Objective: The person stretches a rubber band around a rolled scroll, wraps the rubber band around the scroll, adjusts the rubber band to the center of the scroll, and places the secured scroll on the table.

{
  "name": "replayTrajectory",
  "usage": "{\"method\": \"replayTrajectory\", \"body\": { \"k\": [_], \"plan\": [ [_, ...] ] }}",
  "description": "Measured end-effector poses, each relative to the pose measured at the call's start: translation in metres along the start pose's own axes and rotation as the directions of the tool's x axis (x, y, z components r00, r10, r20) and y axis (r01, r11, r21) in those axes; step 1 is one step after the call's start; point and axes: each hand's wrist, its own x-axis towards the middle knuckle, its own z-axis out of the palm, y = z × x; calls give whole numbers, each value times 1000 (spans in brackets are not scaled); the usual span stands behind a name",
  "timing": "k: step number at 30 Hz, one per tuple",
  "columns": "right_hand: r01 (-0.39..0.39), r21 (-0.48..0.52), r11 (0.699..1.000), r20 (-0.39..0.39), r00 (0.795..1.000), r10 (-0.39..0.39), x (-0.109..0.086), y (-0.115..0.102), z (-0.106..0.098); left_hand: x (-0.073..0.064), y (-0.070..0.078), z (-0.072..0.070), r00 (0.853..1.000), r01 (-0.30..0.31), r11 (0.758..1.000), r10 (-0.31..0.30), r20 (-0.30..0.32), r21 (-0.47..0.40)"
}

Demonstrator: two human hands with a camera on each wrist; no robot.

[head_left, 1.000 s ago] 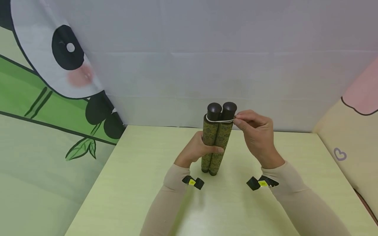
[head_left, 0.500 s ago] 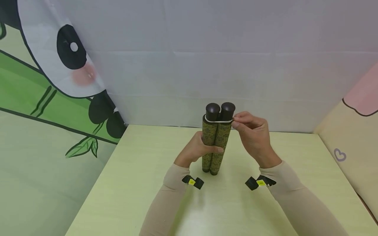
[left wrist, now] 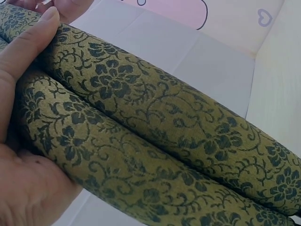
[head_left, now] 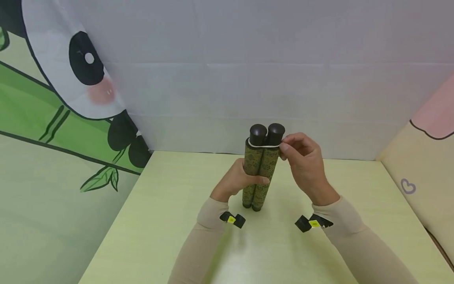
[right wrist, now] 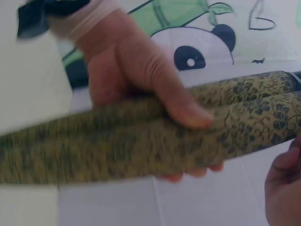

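Observation:
A scroll (head_left: 252,162) rolled up from both ends into two rolls stands nearly upright; whether its lower ends touch the table I cannot tell. It has green-gold floral brocade and black knobs (head_left: 258,133) at the top. My left hand (head_left: 235,179) grips both rolls around the middle, thumb across the front, as the left wrist view shows the brocade (left wrist: 155,113) close up. A thin white band (head_left: 263,146) loops round the rolls just under the knobs. My right hand (head_left: 307,169) pinches the band's right end between thumb and fingertips, beside the scroll. The fingertips' far side is hidden.
The pale table (head_left: 170,197) lies beneath both arms. A grey backdrop (head_left: 227,79) rises behind its far edge, with a printed panda on the left. To the right stands a cream panel (head_left: 425,173) with a heart outline. Black wrist cameras (head_left: 232,219) sit on both sleeves.
My right hand has drawn slightly left, closer to the scroll, and the stretch of band between its fingers and the rolls is shorter. My left hand keeps its grip on the scroll.

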Motion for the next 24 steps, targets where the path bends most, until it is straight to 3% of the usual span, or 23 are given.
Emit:
{"method": "replayTrajectory", "body": {
  "k": [2, 3, 4, 6, 8, 10, 13, 15, 17, 19, 21, 24],
  "plan": [
    [83, -131, 988, 6, 997, -83, -5, -2, 3, -3, -2, -1, 1000, 7, 1000, -7, 1, 5],
    [148, -222, 964, 19, 989, -148, -7, -2, 4, -4, -3, -2, 1000, 10, 1000, -10, 3, 7],
    [226, -319, 921, 42, 974, -224, -9, -3, 5, -5, -5, -2, 1000, 11, 1000, -11, 6, 11],
    [377, -460, 804, 117, 923, -366, -11, -3, 10, -6, -7, -4, 1000, 6, 1000, -6, 16, 19],
    [496, -580, 646, 219, 859, -463, -11, -3, 17, -8, -9, -6, 1000, -7, 1000, 6, 24, 28],
    [561, -668, 489, 308, 807, -504, -13, -6, 26, -12, -10, -9, 999, -17, 999, 16, 34, 40],
    [578, -753, 316, 392, 779, -490, -20, -10, 39, -20, -10, -12, 998, -24, 998, 21, 51, 56],
    [554, -799, 234, 407, 785, -468, -25, -14, 48, -25, -11, -13, 998, -20, 998, 16, 58, 65],
    [527, -831, 177, 415, 800, -433, -25, -18, 56, -31, -9, -14, 999, -18, 998, 15, 44, 64],
    [499, -853, 151, 416, 826, -381, -25, -22, 65, -36, -7, -15, 1000, -19, 998, 18, 23, 56],
    [478, -866, 148, 409, 847, -340, -25, -25, 74, -41, -4, -16, 1000, -24, 999, 24, 3, 37],
    [472, -867, 158, 411, 858, -308, -26, -29, 84, -49, 0, -16, 999, -48, 999, 49, -14, 22]
  ]
}}
